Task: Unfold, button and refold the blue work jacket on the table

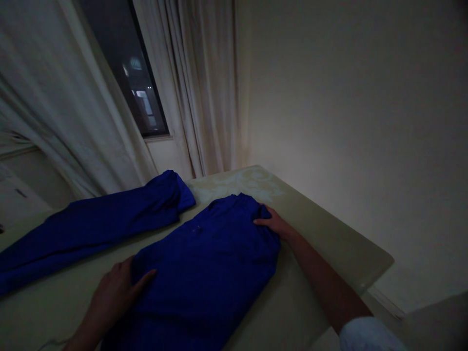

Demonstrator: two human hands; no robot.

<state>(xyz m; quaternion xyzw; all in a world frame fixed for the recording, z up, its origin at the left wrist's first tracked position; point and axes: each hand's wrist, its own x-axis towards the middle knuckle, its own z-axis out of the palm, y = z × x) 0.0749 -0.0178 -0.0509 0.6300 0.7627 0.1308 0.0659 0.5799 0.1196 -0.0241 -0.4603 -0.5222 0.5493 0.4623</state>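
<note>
**Hands flat on blue garment at the table corner**

Head view: blue garment [204,263] lies spread on the pale table [329,239], its body running from the near edge toward the far corner, one long sleeve [91,224] stretched out to the left across the tabletop. The left hand [113,292] rests on the garment's near left edge, fingers loosely spread and lying flat, the thumb pointing onto the cloth; it pinches nothing that shows. The right hand [274,223] reaches farther, to the top right part of the garment near the table's far corner, palm down with fingers on a bunched fold of the fabric; whether it grips that fold or only presses it cannot be told. A light sleeve [365,334] covers the right arm near the bottom edge. Behind the table hang pale curtains [204,87] around a dark window [135,73], with a plain wall [347,97] to the right.
</note>
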